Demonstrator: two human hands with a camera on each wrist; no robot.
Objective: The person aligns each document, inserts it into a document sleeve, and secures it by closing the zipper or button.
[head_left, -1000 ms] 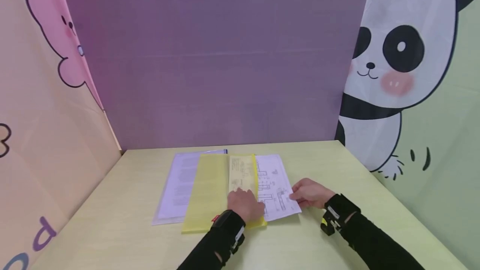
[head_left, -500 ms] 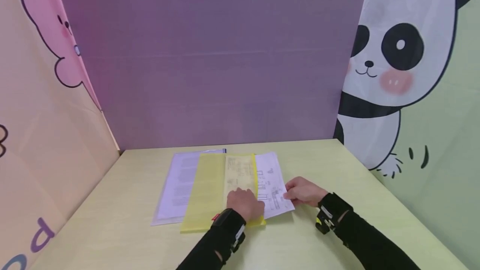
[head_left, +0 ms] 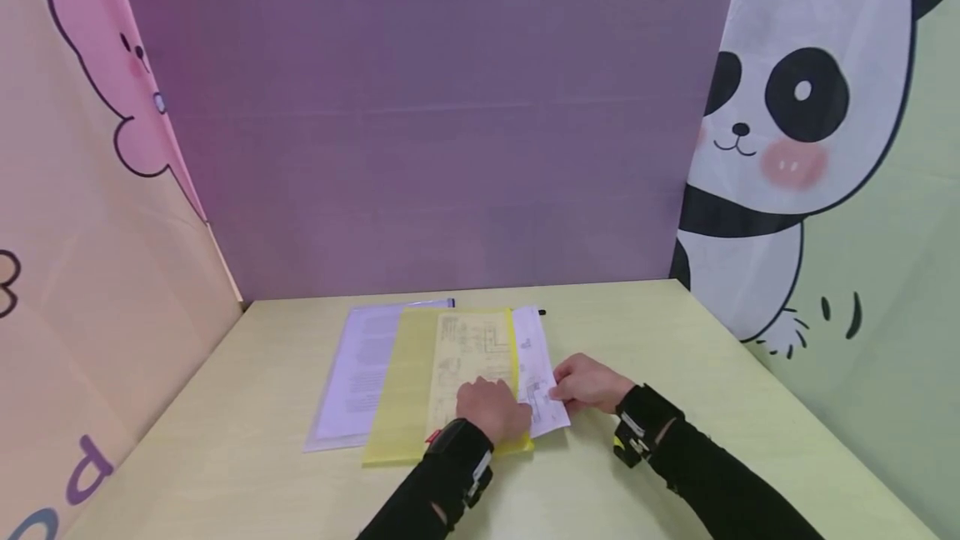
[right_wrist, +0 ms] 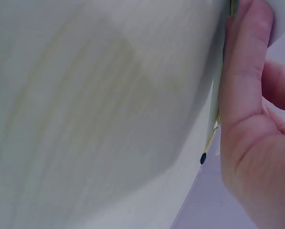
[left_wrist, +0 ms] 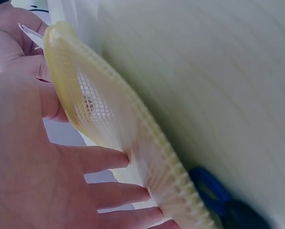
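Note:
A translucent yellow mesh pouch (head_left: 408, 407) lies flat on the table. Its right edge gapes in the left wrist view, where the rim (left_wrist: 61, 90) bulges. My left hand (head_left: 491, 411) holds the pouch by its right side, fingertips (left_wrist: 118, 158) against the mesh and thumb at the rim. A white sheet with printed line drawings (head_left: 536, 357) lies mostly inside the pouch, showing through it, with a strip sticking out on the right. My right hand (head_left: 592, 382) pinches that sheet's outer edge. Much of the sheet is out of sight in the right wrist view, beside the hand (right_wrist: 247, 95).
Left of the pouch, partly under it, lies a clear folder with printed pages (head_left: 352, 382). A small black tip (head_left: 542, 312) pokes out past the sheet's far edge. The pale wooden table (head_left: 225, 457) ends at a purple backdrop (head_left: 450, 132), with printed cloth walls either side.
My right hand has moved left with the sheet, which has slid deeper into the pouch. The black tip has come into sight behind the sheet. My left hand has kept its place.

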